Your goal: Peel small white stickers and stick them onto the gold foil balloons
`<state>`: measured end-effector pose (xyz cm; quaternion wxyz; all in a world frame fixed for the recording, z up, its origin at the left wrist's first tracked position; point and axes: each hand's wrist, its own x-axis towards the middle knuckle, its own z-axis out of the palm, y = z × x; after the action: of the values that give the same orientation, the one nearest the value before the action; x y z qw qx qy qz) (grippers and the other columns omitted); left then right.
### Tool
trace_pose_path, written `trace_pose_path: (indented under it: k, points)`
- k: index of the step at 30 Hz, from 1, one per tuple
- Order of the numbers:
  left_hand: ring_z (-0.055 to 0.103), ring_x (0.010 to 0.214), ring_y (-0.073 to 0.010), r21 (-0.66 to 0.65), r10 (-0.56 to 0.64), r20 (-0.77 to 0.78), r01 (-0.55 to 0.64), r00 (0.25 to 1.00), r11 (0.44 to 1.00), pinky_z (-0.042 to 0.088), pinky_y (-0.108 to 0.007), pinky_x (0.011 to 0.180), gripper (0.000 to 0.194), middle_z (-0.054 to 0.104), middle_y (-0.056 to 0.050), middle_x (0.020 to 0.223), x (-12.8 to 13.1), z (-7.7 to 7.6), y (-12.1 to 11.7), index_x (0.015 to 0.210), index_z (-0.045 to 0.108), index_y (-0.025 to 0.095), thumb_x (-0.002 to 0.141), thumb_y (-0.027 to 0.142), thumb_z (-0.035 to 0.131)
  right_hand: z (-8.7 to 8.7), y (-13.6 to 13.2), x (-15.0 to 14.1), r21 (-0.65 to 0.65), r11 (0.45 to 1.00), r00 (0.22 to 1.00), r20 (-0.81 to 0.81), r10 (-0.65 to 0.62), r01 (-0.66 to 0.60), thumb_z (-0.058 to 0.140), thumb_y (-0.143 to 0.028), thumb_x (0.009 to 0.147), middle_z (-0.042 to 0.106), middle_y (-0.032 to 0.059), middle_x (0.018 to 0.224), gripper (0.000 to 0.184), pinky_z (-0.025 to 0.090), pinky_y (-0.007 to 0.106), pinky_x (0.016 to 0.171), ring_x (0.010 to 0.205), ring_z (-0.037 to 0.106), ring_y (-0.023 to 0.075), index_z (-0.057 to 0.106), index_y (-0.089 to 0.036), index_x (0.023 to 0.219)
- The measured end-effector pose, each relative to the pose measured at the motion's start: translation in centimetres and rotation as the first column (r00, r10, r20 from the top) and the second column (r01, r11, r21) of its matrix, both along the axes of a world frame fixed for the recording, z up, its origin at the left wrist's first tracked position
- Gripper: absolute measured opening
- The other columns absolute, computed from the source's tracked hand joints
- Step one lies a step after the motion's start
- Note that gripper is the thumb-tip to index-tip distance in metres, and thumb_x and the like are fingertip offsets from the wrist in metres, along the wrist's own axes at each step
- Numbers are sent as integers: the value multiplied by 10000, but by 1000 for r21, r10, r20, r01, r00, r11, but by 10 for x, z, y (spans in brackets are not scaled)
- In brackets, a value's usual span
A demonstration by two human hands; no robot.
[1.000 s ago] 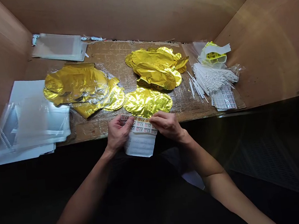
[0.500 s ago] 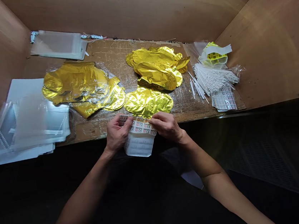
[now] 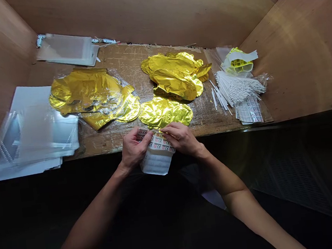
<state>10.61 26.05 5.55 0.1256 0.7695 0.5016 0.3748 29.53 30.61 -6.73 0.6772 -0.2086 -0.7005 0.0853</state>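
My left hand [image 3: 135, 147] pinches the upper left of a sticker sheet [image 3: 156, 163], thumb on top. Rows of small CE labels cover its upper part, and the lower part is bare whitish backing. My right hand [image 3: 183, 139] is closed at the sheet's upper right, with thumb and forefinger pinched together at its top edge. Whether a single label is between those fingertips is too small to tell. Just beyond the fingers lies a shiny gold foil balloon [image 3: 166, 111], flat on the table.
Gold foil balloons are piled at the back [image 3: 175, 73], with more in clear wrap [image 3: 87, 89] on the left. Clear plastic sleeves [image 3: 35, 135] lie far left, plastic sheets [image 3: 64, 48] behind. White sticks [image 3: 236, 86] and another label sheet [image 3: 250, 111] lie right. Wooden walls [image 3: 141, 15] enclose the table.
My right fingertips have moved a little left along the sheet's top edge. My left hand and the sheet have shifted slightly right in view.
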Motion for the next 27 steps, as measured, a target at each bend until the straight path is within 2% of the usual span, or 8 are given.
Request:
trace_pose_path:
  k: [3,6,8,10,14,16,21,27]
  points:
    - [497,611,-150,-9,5,-19,-6,1000,1000,388,-244,543,398,572,-21,707,2,0,0,797,595,163,983,461,782,1,-1,0,55,995,997,1,-82,82,609,-238,1089,734,58,978,129,456,358,769,863,642,168,721,-174,1081]
    - [440,581,-139,-2,8,-12,-8,1000,1000,346,-243,522,445,508,-6,661,2,0,1,752,545,167,988,470,770,0,-4,0,163,964,973,56,-223,211,624,-210,1068,729,43,941,90,397,389,759,837,604,177,706,-184,1041]
    - [414,568,-135,4,18,-1,-18,1000,1000,331,-243,514,478,478,1,644,2,-1,1,731,507,172,989,478,768,-2,-6,-1,214,945,956,108,-274,247,616,-206,1063,729,45,943,87,389,406,785,846,589,192,699,-195,1040]
    - [424,567,-140,-1,32,12,-32,999,999,340,-243,512,482,485,-2,648,2,-2,1,736,500,176,991,490,763,-3,-7,-3,207,950,958,116,-261,234,601,-220,1069,730,56,963,99,401,414,819,875,594,204,696,-204,1050]
    - [431,552,-146,34,42,-21,-41,999,999,329,-247,499,482,476,-5,631,6,-2,0,727,507,177,993,499,748,1,-7,-6,35,981,980,55,-193,191,580,-288,1098,734,90,1036,172,412,414,845,945,624,216,704,-196,1175]
    - [424,543,-142,54,33,-49,-30,998,998,313,-248,495,488,463,-3,620,8,-1,-2,713,499,176,992,494,744,5,-8,-7,4,981,978,84,-193,194,570,-307,1109,740,86,1033,204,392,415,833,931,626,209,708,-195,1208]
    - [416,560,-143,55,48,-69,-44,996,998,315,-254,516,489,468,-2,632,11,-3,-2,717,505,174,991,506,738,10,-9,-7,65,963,952,145,-269,262,578,-265,1097,752,67,1006,165,358,421,829,910,610,205,728,-218,1150]
    - [403,571,-153,32,57,-72,-55,996,998,302,-279,536,499,444,-4,637,10,-4,-1,715,501,177,1020,528,681,8,-10,-10,168,939,943,92,-320,302,586,-194,1065,746,49,1000,115,356,431,855,883,584,202,692,-216,1103]
